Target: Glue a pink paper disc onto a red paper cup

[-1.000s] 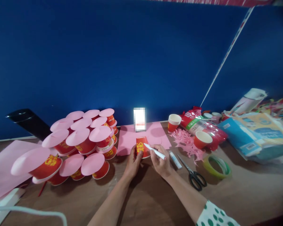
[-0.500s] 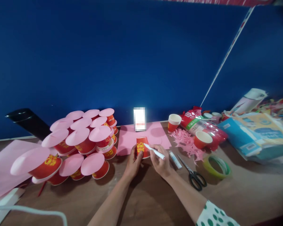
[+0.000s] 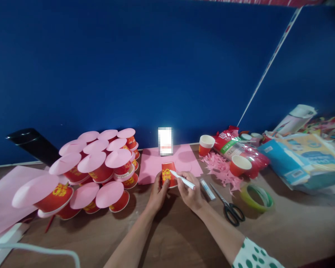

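My left hand (image 3: 158, 192) is closed around a red paper cup (image 3: 172, 181) with yellow characters, turned rim-down. Between the fingers of my right hand (image 3: 190, 193) is a white marker pen (image 3: 185, 181), its tip at or very near the side of the cup. Whether the tip touches I cannot tell. Behind the cup lie pink paper sheets (image 3: 149, 167). To the left stand several upturned red cups (image 3: 119, 201) topped with pink paper cones (image 3: 109, 194). A small clear tube with a white label (image 3: 208, 189) lies just right of my right hand.
Black-handled scissors (image 3: 229, 209) and a roll of yellow-green tape (image 3: 244, 193) lie at right. Beyond them are pink paper scraps (image 3: 216, 165), a bag of cups (image 3: 227, 145), loose cups (image 3: 240, 165) and a blue package (image 3: 284, 160). A white cable (image 3: 44, 251) crosses the lower left.
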Tool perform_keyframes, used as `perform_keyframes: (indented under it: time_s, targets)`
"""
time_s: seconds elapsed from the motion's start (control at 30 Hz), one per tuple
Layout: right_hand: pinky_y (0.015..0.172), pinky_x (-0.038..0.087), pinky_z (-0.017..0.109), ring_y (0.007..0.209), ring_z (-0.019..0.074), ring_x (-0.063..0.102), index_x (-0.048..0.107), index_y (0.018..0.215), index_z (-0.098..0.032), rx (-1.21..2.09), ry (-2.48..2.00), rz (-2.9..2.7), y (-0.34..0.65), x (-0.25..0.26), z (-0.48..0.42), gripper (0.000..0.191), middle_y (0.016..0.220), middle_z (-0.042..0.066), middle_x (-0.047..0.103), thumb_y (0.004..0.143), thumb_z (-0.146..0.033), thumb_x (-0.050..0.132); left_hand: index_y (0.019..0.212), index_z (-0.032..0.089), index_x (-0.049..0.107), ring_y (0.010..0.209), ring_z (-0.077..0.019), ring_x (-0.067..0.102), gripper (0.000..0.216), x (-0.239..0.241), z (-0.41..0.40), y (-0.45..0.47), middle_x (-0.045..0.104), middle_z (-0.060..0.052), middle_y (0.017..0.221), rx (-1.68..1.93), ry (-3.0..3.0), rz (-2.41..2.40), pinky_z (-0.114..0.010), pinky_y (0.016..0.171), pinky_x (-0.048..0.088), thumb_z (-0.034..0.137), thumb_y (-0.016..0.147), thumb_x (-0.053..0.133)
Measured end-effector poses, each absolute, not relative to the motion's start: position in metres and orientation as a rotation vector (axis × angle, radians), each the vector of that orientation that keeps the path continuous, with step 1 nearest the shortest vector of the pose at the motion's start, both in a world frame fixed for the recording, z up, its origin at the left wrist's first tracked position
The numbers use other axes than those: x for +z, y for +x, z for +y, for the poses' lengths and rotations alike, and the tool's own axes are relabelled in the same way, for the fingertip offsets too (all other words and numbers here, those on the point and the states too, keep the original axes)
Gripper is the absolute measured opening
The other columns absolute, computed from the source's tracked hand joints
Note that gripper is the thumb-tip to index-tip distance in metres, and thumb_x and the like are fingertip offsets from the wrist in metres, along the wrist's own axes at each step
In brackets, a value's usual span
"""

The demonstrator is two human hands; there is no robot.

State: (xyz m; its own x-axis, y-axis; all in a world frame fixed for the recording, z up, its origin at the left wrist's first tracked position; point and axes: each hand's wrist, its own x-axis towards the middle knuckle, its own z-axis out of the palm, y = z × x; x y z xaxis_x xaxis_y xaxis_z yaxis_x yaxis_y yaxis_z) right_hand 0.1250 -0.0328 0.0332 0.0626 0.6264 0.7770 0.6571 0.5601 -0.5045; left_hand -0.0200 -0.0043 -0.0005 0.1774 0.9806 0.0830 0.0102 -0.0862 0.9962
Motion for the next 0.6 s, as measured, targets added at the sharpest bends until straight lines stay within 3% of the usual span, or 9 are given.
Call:
perform_keyframes:
  time_s: [0.6]
  targets:
    - [0.069,0.054,0.033,0.078,0.0193,0.063,0.057,0.096,-0.018,-0.025,-1.121,-1.641,0.1248,0.0314,-0.0325,0.011,0.084,0.008,0.065,0.091,-0.018,0.047,0.128,0.021,0.047,0.115,-0.0250,0.055,0.051,-0.0004,-0.0039,-0.0201,0.058,-0.012,0.126,1.129,1.348,1.071,-0.040,0.099,0.040,0.048,0.085,0.054]
